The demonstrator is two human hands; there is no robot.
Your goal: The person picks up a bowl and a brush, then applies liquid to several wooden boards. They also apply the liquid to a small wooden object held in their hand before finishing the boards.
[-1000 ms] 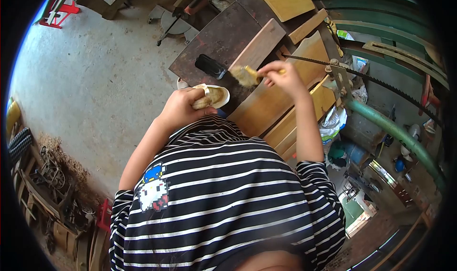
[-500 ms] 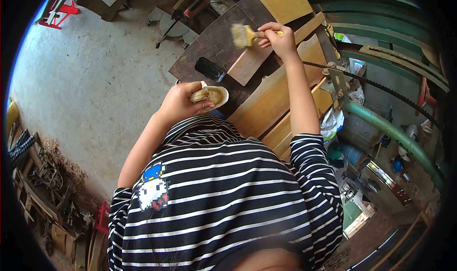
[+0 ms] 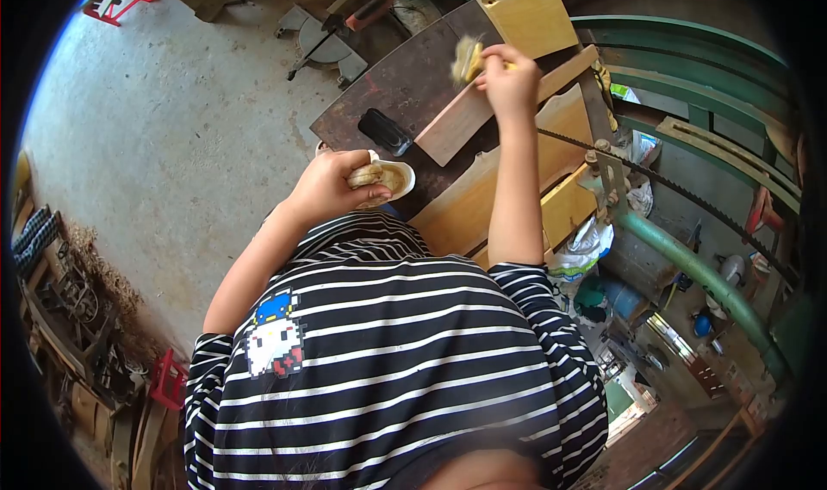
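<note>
My right hand (image 3: 513, 89) is closed around the handle of a paintbrush (image 3: 469, 62); its pale bristles are blurred and sit just above a narrow wooden plank (image 3: 457, 124). The near end of that plank looks pinkish and dull, while its far end is yellower. In my left hand (image 3: 332, 182) is a white cut-open plastic jug (image 3: 408, 178), held by its handle close to my body, with a brownish coating or liquid inside. A wide yellowish board (image 3: 461, 201) lies beside the plank. A black glossy object (image 3: 385, 132) rests on the dark tabletop (image 3: 345, 111) near the jug.
Another yellow board (image 3: 530, 21) lies at the table's far end. A saw blade (image 3: 663, 167) and a green metal frame (image 3: 698, 253) run along the right. A miter saw (image 3: 319, 42) stands on the floor beyond the table. Scrap wood (image 3: 77, 326) is piled at left.
My right hand has tilted the paintbrush more upright and shifted slightly, with the forearm swung left. The view has moved a little. My left hand keeps the jug in nearly the same place.
</note>
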